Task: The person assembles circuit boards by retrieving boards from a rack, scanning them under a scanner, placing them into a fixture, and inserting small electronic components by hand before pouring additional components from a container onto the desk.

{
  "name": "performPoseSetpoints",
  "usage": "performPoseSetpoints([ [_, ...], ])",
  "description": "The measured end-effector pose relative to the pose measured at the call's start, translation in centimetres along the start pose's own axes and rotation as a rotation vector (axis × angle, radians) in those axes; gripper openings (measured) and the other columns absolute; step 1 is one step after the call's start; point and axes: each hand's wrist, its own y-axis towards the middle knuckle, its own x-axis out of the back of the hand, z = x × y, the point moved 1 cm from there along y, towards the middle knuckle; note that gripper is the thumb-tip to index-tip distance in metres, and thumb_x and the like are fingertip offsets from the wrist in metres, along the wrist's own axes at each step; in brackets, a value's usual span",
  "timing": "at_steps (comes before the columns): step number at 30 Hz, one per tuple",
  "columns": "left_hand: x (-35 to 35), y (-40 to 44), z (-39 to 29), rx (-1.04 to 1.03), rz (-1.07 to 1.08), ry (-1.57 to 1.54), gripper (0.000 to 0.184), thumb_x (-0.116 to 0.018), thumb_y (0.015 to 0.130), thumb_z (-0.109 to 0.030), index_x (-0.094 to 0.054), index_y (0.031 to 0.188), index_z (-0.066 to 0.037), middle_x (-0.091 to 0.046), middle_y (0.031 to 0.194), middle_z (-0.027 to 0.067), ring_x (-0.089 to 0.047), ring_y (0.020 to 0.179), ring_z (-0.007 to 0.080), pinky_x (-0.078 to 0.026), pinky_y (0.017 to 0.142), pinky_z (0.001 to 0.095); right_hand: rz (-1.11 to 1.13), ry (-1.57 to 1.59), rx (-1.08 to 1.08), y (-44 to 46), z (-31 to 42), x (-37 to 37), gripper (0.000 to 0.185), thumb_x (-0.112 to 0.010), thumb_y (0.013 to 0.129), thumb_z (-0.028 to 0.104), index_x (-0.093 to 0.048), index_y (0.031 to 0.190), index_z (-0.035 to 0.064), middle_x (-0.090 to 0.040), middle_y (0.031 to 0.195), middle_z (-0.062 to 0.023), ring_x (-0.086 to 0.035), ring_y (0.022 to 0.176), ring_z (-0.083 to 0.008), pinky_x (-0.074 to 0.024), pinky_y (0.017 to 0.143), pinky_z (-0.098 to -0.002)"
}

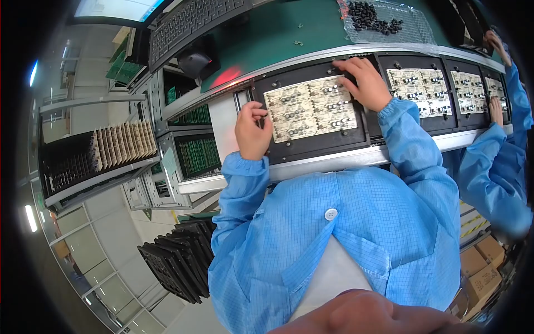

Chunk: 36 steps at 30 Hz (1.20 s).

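A cream circuit board panel [311, 108] with rows of small dark components lies in a black carrier frame [322, 146] on the rail in front of me. My left hand [253, 132] is at the frame's left side, its fingers loosely curled and the thumb apart, beside the panel's left edge. My right hand [368, 84] reaches over the upper right corner. Its fingers are stretched toward a small knob [329, 71] on the frame's far edge, with the thumb over the panel's corner. Whether the fingertips touch the knob is hard to tell.
More framed boards [421, 92] line the rail to the right, where another person's hand [496, 110] rests. Behind lie black parts [370, 16] on bubble wrap [389, 38], a keyboard [194, 28] and a scanner [194, 62]. A board rack [100, 167] stands left; stacked black frames [175, 259] sit below.
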Motion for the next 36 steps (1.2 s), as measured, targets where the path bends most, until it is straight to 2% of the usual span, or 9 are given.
performPoseSetpoints([
  [4,0.1,0.1,1.5,-0.052,0.049,0.019,0.034,-0.075,0.082,0.003,-0.063,0.113,-0.004,-0.071,0.093,0.0081,-0.067,0.084,0.0200,-0.055,0.078,0.0333,0.019,-0.020,0.036,0.1,-0.7,-1.4,0.043,-0.071,0.093,0.009,-0.067,0.136,0.0128,-0.064,0.113,-0.0086,-0.057,0.106,-0.0320,-0.0509,0.095,-0.0415],
  [8,1.4,1.6,1.2,-0.103,0.235,-0.067,0.036,-0.073,0.084,0.005,-0.066,0.119,-0.002,-0.069,0.097,0.0085,-0.066,0.084,0.0192,-0.055,0.078,0.0326,-0.041,-0.058,0.028,0.7,0.3,-1.1,0.029,-0.072,0.089,0.004,-0.075,0.117,0.0099,-0.065,0.101,-0.0050,-0.060,0.098,-0.0290,-0.0532,0.088,-0.0405],
  [14,-0.4,6.5,-0.2,-0.255,0.077,-0.073,0.028,-0.069,0.095,-0.001,-0.075,0.122,-0.005,-0.068,0.095,0.0092,-0.068,0.084,0.0198,-0.054,0.073,0.0331,-0.087,-0.163,0.149,1.2,1.3,-0.1,0.013,-0.076,0.085,0.006,-0.079,0.097,0.0079,-0.066,0.089,-0.0040,-0.062,0.092,-0.0273,-0.0527,0.081,-0.0399],
  [16,-0.8,7.1,-0.7,-0.206,0.093,-0.021,0.022,-0.070,0.096,-0.008,-0.077,0.116,-0.007,-0.069,0.095,0.0095,-0.068,0.085,0.0230,-0.054,0.074,0.0343,-0.078,-0.186,0.145,1.3,1.5,0.2,0.012,-0.075,0.085,0.008,-0.080,0.097,0.0091,-0.067,0.091,-0.0026,-0.062,0.094,-0.0260,-0.0519,0.081,-0.0398],
  [18,-1.0,7.4,-0.8,-0.341,0.142,0.092,0.020,-0.071,0.097,-0.008,-0.079,0.115,-0.007,-0.071,0.099,0.0083,-0.068,0.084,0.0210,-0.053,0.075,0.0322,-0.066,-0.209,0.134,1.3,1.8,0.4,0.013,-0.074,0.086,0.009,-0.081,0.096,0.0103,-0.067,0.092,-0.0011,-0.062,0.095,-0.0247,-0.0511,0.081,-0.0398],
  [25,-0.2,8.3,0.2,-0.315,0.338,-0.075,0.017,-0.072,0.094,-0.009,-0.080,0.109,-0.005,-0.072,0.103,0.0074,-0.070,0.098,0.0234,-0.054,0.087,0.0312,-0.070,-0.173,0.085,1.2,1.8,0.4,0.010,-0.074,0.088,0.011,-0.080,0.096,0.0104,-0.067,0.090,-0.0024,-0.063,0.091,-0.0266,-0.0518,0.081,-0.0408],
  [29,1.0,11.1,0.0,-0.328,0.541,-0.127,0.016,-0.074,0.093,-0.011,-0.080,0.108,-0.006,-0.073,0.102,0.0090,-0.072,0.092,0.0244,-0.056,0.082,0.0333,0.019,-0.104,0.042,1.8,1.4,1.5,0.010,-0.075,0.089,0.012,-0.077,0.098,0.0091,-0.072,0.092,-0.0046,-0.069,0.091,-0.0293,-0.0552,0.078,-0.0415],
  [32,-1.0,14.5,-1.7,-0.178,0.423,-0.231,0.022,-0.072,0.097,-0.010,-0.077,0.118,-0.005,-0.074,0.104,0.0074,-0.071,0.091,0.0189,-0.056,0.084,0.0306,0.035,0.181,-0.140,5.1,1.8,2.7,0.013,-0.076,0.092,0.015,-0.073,0.101,0.0061,-0.074,0.090,-0.0091,-0.072,0.081,-0.0302,-0.0569,0.072,-0.0406],
  [36,-5.7,18.2,-5.2,-0.550,0.221,0.111,0.022,-0.076,0.088,-0.008,-0.078,0.110,-0.011,-0.072,0.100,0.0109,-0.071,0.089,0.0307,-0.057,0.079,0.0377,-0.004,-0.073,-0.121,10.6,3.0,-0.2,0.017,-0.074,0.094,0.026,-0.074,0.100,0.0096,-0.075,0.091,-0.0114,-0.073,0.086,-0.0327,-0.0576,0.075,-0.0442],
])
